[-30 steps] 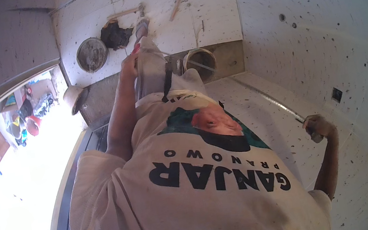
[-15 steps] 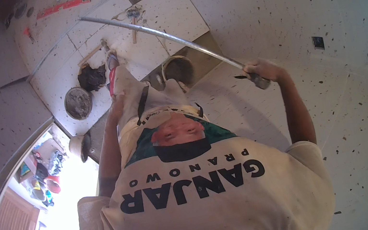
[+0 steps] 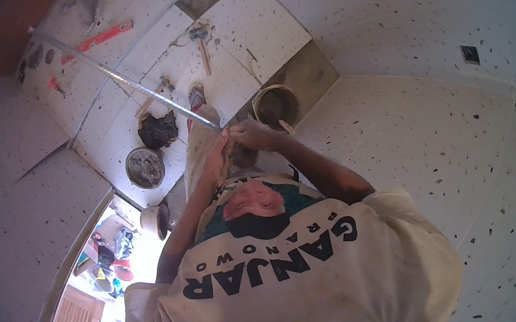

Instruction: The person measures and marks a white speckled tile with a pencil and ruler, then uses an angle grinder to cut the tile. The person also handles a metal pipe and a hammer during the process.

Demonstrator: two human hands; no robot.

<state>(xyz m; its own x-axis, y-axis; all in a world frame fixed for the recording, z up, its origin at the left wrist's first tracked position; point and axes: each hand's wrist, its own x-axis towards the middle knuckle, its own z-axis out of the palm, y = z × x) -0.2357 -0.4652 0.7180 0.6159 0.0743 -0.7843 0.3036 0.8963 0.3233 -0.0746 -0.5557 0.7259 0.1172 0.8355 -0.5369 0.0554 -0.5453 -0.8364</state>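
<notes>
A long, silvery metal bar [image 3: 129, 83] slants from the far left toward my body, its far end raised near the left wall. My right hand [image 3: 254, 136] is closed around the near end, in front of my waist. Right beside it, my left hand [image 3: 219, 156] is also closed on the bar, its fingers close to those of the right. The very tip of the near end is hidden by my hands. Below them, my shoe [image 3: 196, 95] rests on the pale tiles [image 3: 262, 20].
Left of my leg are a black torn bag [image 3: 157, 130] and a mortar-filled bucket [image 3: 144, 168]; another bucket [image 3: 276, 105] stands right. A mallet [image 3: 204, 50], a hammer [image 3: 155, 95] and a red spirit level [image 3: 95, 42] lie on tiles. A bright doorway [image 3: 143, 248] opens lower left.
The bar has swung left and its near end has come in to my waist. My right hand has moved inward from the right; my left hand has risen from my thigh onto the bar.
</notes>
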